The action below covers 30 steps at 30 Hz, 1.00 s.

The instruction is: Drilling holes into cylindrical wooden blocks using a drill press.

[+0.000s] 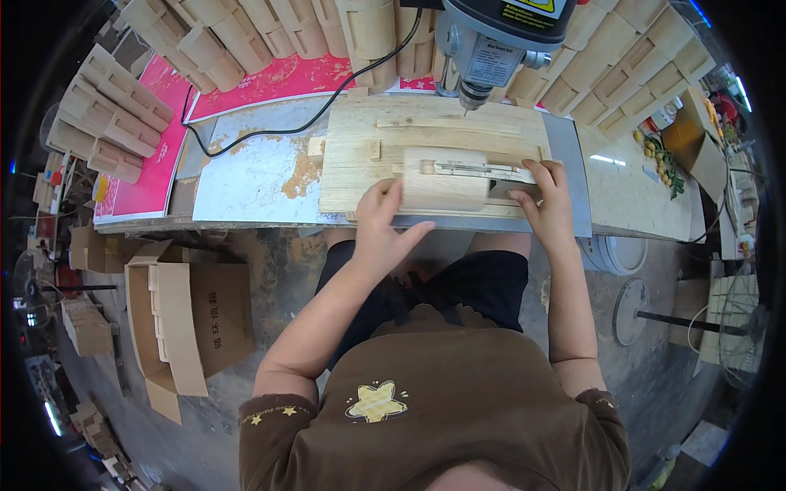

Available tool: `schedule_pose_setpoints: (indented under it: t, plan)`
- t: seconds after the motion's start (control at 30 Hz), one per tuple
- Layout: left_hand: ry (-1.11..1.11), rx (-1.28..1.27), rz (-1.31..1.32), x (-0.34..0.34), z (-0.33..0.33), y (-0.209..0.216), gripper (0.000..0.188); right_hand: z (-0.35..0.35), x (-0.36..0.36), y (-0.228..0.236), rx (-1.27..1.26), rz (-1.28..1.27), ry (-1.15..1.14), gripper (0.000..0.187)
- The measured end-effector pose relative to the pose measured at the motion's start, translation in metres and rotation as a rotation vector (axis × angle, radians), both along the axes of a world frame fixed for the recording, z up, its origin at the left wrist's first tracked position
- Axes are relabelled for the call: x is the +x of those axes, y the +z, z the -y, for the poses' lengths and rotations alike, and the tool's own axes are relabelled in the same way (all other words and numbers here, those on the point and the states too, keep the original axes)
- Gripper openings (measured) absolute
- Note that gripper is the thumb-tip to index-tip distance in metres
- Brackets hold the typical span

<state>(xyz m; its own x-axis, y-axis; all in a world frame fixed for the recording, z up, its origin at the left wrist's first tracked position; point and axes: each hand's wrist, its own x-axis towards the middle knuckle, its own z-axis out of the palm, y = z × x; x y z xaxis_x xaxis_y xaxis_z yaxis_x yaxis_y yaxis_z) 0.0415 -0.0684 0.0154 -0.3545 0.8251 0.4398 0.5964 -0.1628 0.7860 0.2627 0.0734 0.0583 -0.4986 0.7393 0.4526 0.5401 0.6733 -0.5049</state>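
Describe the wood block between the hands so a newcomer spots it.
Find the drill, top centre; below it lies a wooden board. On it, between left hand and right hand, is the wood block: the only rounded piece there, with a narrow strip along it.

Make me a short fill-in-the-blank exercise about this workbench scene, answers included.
1. The pale wooden piece lies between the left hand and the ____ hand.
2. The open cardboard box is to the ____ of the person, not the right.
3. The brown shirt shows a large yellow ____ on its chest.
4. The drill has its tip pointing ____, not up.

Missing words: right; left; star; down.
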Motion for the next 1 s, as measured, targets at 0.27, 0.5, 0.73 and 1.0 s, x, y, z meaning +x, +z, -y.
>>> schedule_pose_setpoints:
  t: [0.27, 0.5, 0.73, 1.0]
  plan:
    - [0.119, -0.098, -0.324, 0.001, -0.029, -0.009, 0.075, -0.029, -0.012, -0.007, 0.041, 0.027, 0.033, 0.05]
    - [0.2, -0.138, -0.37, -0.018, -0.074, -0.015, 0.075, -0.063, -0.032, -0.011, 0.026, -0.001, -0.036, 0.051]
    - [0.13, -0.085, -0.298, -0.042, -0.072, -0.024, 0.066, -0.06, -0.04, -0.009, -0.002, -0.008, 0.063, 0.06]
    - [0.093, -0.141, -0.337, -0.051, -0.064, -0.018, 0.064, -0.089, -0.028, 0.062, -0.112, -0.562, 0.228, 0.07]
